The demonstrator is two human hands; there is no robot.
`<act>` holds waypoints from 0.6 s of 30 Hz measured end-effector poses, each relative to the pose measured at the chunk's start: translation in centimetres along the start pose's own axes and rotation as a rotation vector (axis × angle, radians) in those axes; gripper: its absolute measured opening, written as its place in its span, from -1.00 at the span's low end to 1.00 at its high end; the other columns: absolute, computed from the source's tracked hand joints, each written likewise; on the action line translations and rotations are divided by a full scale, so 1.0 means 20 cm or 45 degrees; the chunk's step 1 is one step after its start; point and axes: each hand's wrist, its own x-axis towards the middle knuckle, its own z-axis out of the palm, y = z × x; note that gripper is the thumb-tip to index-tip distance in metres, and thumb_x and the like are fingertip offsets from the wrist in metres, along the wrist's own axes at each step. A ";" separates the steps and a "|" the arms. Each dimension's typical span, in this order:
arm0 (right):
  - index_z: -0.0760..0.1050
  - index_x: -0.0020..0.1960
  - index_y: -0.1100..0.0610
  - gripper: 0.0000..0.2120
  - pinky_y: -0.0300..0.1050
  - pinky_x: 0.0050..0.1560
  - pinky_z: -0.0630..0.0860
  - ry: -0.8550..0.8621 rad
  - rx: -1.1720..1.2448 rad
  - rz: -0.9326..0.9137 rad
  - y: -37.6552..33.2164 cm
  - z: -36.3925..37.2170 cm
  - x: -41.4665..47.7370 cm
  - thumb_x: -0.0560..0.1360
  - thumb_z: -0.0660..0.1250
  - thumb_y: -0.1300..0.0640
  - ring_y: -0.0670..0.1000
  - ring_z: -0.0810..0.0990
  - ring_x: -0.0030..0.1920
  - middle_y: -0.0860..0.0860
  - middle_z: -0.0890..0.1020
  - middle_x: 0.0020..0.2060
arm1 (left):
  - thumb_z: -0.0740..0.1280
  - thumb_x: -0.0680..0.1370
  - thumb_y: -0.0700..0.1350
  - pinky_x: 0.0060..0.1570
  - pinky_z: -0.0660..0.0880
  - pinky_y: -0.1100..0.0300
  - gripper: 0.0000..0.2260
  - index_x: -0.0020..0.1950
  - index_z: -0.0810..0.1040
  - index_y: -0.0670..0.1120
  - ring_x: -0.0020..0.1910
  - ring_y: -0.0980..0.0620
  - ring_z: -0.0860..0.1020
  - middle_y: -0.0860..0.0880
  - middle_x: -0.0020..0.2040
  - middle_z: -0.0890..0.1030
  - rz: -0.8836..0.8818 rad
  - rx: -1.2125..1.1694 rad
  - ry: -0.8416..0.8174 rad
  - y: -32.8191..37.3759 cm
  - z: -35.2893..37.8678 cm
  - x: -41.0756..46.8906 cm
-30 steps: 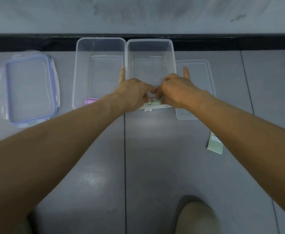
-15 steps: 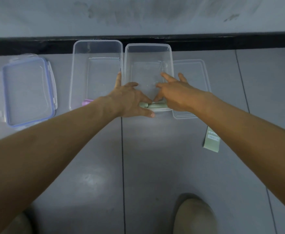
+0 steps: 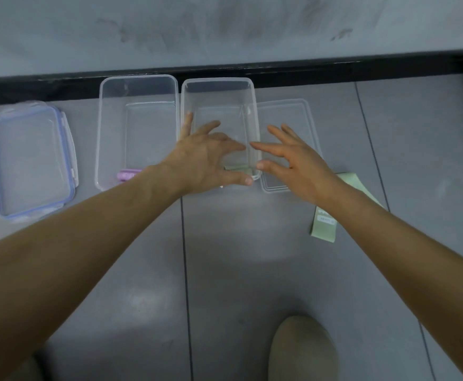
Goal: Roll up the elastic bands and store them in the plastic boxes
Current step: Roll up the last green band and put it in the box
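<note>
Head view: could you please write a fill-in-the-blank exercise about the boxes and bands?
The rolled band in the left box is ____.
The rolled green band lies in the ____ box.
The lid at the far left has a ____ rim.
The flat, unrolled band is ____.
Missing words: purple; right; blue; green.

In right box [image 3: 216,79], green roll [image 3: 238,169] — in left box [image 3: 138,76], purple roll [image 3: 127,174]; flat band [image 3: 324,226] outside.

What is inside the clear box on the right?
A rolled green band lies at the near end of the right box, partly covered by the left hand. What else lies under that hand cannot be seen.
</note>
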 end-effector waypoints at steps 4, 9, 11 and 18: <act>0.38 0.44 -0.21 -0.54 -0.11 0.49 0.11 0.212 0.142 0.134 0.12 -0.04 -0.18 0.56 0.26 -0.20 -0.12 0.11 0.55 -0.13 0.24 0.54 | 0.04 0.48 0.46 0.45 0.16 -0.16 -0.34 0.38 0.46 0.07 0.44 -0.09 0.32 0.00 0.31 0.53 0.131 -0.179 0.434 0.22 0.03 -0.01; 0.54 0.31 -0.08 -0.67 -0.17 0.26 0.47 0.558 0.189 0.372 0.39 -0.02 -0.45 0.55 0.37 -0.03 -0.02 0.60 0.16 -0.09 0.58 0.25 | 0.34 0.52 -0.17 -0.03 0.51 -0.02 -0.80 0.12 0.62 -0.05 -0.09 -0.16 0.55 -0.07 0.01 0.63 0.238 -0.296 0.708 0.60 0.26 0.01; 0.58 0.29 0.01 -0.69 -0.51 0.11 0.36 0.562 0.185 0.453 0.47 0.03 -0.55 0.55 0.39 0.10 0.00 0.61 0.07 -0.02 0.61 0.21 | 0.36 0.48 -0.20 -0.10 0.55 0.00 -0.77 0.12 0.63 -0.04 -0.13 -0.17 0.55 -0.07 -0.02 0.62 0.200 -0.353 0.609 0.72 0.39 0.04; 0.55 0.30 0.02 -0.66 0.03 0.19 0.52 0.457 -0.083 0.431 0.66 0.17 -0.75 0.54 0.36 0.04 0.11 0.58 0.16 0.00 0.61 0.21 | 0.38 0.46 -0.06 0.05 0.51 -0.05 -0.75 0.14 0.59 0.02 0.10 -0.15 0.47 -0.05 0.08 0.51 0.150 -0.377 0.177 0.98 0.56 0.09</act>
